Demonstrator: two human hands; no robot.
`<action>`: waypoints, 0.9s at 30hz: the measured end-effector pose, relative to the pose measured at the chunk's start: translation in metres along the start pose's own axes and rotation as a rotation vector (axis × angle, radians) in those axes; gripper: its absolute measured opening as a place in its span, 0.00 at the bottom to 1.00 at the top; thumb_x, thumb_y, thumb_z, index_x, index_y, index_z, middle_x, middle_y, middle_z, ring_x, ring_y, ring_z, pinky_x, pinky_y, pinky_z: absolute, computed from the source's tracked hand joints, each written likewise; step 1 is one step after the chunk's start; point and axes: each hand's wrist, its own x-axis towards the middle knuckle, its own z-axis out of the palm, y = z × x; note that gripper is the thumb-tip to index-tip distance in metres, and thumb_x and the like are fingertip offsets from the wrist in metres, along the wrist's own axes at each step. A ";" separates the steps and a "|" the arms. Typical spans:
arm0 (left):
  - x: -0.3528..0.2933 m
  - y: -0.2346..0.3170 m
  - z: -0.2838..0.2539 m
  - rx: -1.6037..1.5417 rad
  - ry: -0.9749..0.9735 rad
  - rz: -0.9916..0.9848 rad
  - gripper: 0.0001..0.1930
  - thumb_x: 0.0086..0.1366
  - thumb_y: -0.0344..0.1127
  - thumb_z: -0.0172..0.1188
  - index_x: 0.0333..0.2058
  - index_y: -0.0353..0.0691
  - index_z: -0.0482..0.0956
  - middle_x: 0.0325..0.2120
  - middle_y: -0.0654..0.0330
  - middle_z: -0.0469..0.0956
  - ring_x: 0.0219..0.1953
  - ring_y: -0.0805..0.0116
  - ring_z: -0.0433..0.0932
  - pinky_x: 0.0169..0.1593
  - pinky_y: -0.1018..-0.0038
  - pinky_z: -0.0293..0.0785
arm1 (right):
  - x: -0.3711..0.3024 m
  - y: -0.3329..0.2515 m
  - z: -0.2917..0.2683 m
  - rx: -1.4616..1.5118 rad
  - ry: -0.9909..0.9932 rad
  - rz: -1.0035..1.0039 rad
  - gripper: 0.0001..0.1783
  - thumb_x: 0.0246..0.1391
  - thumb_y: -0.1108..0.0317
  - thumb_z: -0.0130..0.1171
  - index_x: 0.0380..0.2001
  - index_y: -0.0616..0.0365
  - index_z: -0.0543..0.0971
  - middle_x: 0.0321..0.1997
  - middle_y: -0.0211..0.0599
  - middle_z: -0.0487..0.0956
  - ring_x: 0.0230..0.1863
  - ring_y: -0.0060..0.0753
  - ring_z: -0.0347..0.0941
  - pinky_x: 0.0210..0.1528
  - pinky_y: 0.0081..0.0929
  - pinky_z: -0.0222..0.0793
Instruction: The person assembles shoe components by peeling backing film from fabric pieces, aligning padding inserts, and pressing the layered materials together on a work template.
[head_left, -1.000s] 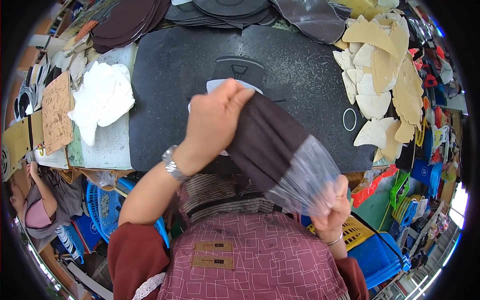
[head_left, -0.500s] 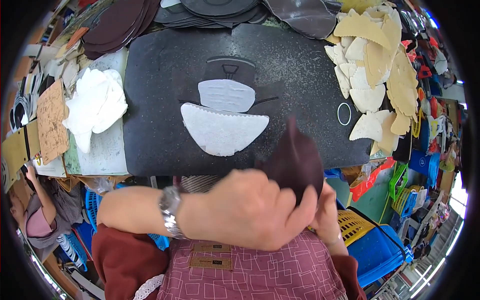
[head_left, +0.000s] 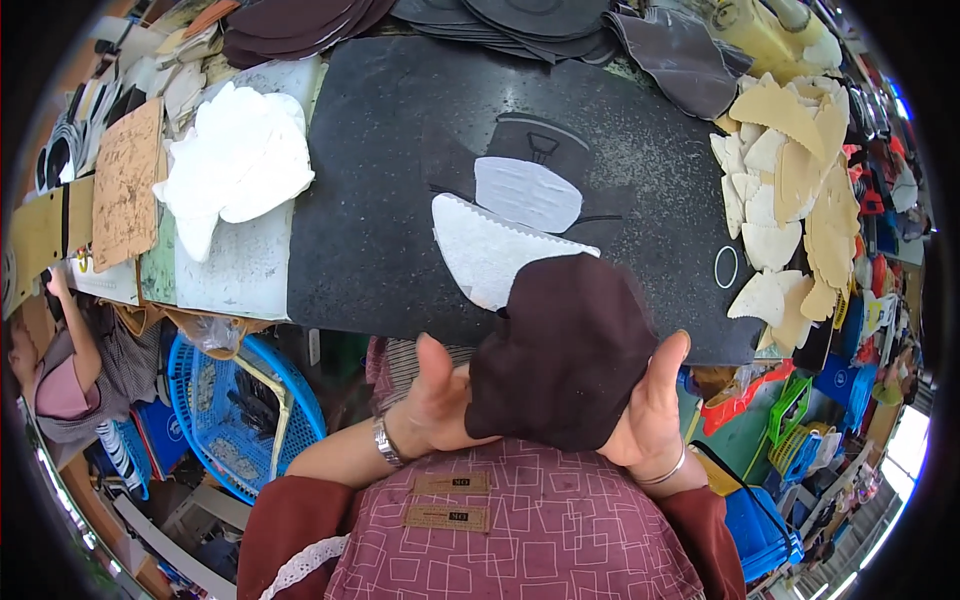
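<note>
A dark brown leather piece [head_left: 570, 355], soft and slightly domed, rests between my two hands just above the near edge of a black work mat [head_left: 360, 200]. My left hand [head_left: 440, 405] supports its left side, thumb raised and fingers hidden beneath. On the other side my right hand [head_left: 650, 415] holds it from below, its thumb also up. Behind the leather, a white backing piece with a zigzag edge [head_left: 490, 250] lies on the mat, partly covered from view. A smaller white patch [head_left: 528, 193] sits above it on a dark cut piece [head_left: 545, 135].
White cut pieces [head_left: 240, 155] are heaped at the left beside a brown board [head_left: 127, 185]. Cream zigzag-edged pieces [head_left: 775, 205] pile up at the right, near a white ring [head_left: 725, 267]. Dark leather stacks [head_left: 500, 25] line the back. A blue basket [head_left: 240, 420] stands below left; another person [head_left: 75, 370] is beyond.
My hands have moved apart, the left one drawing back to the left. The brown leather, folded and blurred before, is now spread out between them. The whole view has shifted and tilted.
</note>
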 end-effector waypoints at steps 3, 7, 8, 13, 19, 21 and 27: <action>0.005 0.011 0.019 0.189 0.253 0.190 0.29 0.62 0.49 0.51 0.56 0.38 0.57 0.54 0.55 0.62 0.56 0.65 0.63 0.58 0.65 0.59 | -0.004 0.000 -0.014 -0.011 0.069 0.016 0.44 0.54 0.35 0.30 0.63 0.58 0.45 0.65 0.44 0.52 0.66 0.42 0.48 0.65 0.42 0.45; 0.008 0.020 0.022 0.509 0.550 0.508 0.09 0.65 0.28 0.48 0.44 0.37 0.68 0.41 0.60 0.74 0.43 0.72 0.74 0.48 0.75 0.71 | -0.022 0.004 -0.035 -0.100 0.321 -0.061 0.39 0.57 0.38 0.30 0.61 0.59 0.52 0.64 0.45 0.56 0.64 0.44 0.53 0.64 0.44 0.49; 0.008 0.021 0.021 0.542 0.537 0.551 0.08 0.65 0.28 0.48 0.42 0.37 0.70 0.39 0.60 0.75 0.41 0.74 0.75 0.46 0.77 0.72 | -0.025 0.004 -0.039 -0.097 0.319 -0.060 0.39 0.57 0.38 0.30 0.61 0.59 0.52 0.64 0.45 0.56 0.64 0.44 0.53 0.64 0.44 0.49; 0.011 0.026 0.027 0.499 0.544 0.634 0.07 0.65 0.30 0.49 0.41 0.37 0.70 0.36 0.60 0.76 0.39 0.75 0.76 0.44 0.78 0.73 | -0.033 0.003 -0.044 -0.288 0.433 -0.484 0.19 0.62 0.59 0.40 0.50 0.59 0.65 0.51 0.43 0.71 0.53 0.40 0.68 0.56 0.43 0.64; 0.018 0.027 0.030 0.488 0.578 0.824 0.06 0.65 0.31 0.47 0.38 0.38 0.71 0.34 0.60 0.77 0.36 0.75 0.77 0.41 0.78 0.74 | -0.028 0.014 -0.042 -0.300 0.443 -0.610 0.15 0.60 0.66 0.44 0.48 0.61 0.66 0.47 0.43 0.73 0.48 0.37 0.71 0.52 0.38 0.67; 0.017 0.029 0.028 0.492 0.554 0.820 0.05 0.65 0.30 0.46 0.36 0.39 0.72 0.33 0.61 0.77 0.35 0.74 0.77 0.41 0.78 0.75 | -0.025 0.014 -0.040 -0.249 0.472 -0.618 0.15 0.60 0.68 0.45 0.47 0.65 0.67 0.45 0.43 0.74 0.46 0.35 0.72 0.51 0.34 0.68; 0.009 0.032 0.026 0.421 0.564 0.709 0.04 0.64 0.29 0.48 0.34 0.38 0.71 0.31 0.60 0.78 0.32 0.74 0.78 0.38 0.77 0.76 | -0.030 0.008 -0.045 -0.384 0.504 -0.695 0.12 0.61 0.66 0.43 0.45 0.59 0.68 0.45 0.40 0.74 0.46 0.34 0.72 0.49 0.35 0.70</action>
